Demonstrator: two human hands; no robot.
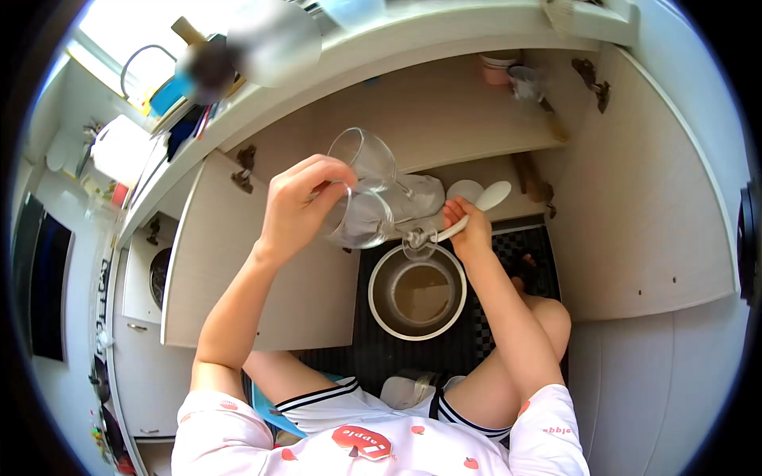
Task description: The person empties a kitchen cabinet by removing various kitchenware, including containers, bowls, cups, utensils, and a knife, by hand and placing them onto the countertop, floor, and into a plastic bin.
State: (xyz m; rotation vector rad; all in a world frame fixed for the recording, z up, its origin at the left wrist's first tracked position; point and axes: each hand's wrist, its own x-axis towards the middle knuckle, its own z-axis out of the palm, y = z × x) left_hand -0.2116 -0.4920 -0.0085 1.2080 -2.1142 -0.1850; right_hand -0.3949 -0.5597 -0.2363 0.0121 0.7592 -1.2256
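Observation:
My left hand is closed, its fingers pinching the rims of two clear stemmed wine glasses. The upper wine glass tilts toward the cabinet; the lower wine glass lies nearly sideways, its foot near my right hand. A white spoon is gripped in my right hand, its bowl end pointing up and right. Below both hands stands a round metal pot with brownish liquid in it. Behind the glasses is a clear, crumpled-looking item, its kind unclear, and a white round piece.
Open cabinet doors flank me on the left and right. The cabinet shelf holds a pink cup and a bagged item. Under the pot lies a black mat. A cluttered counter edge runs overhead.

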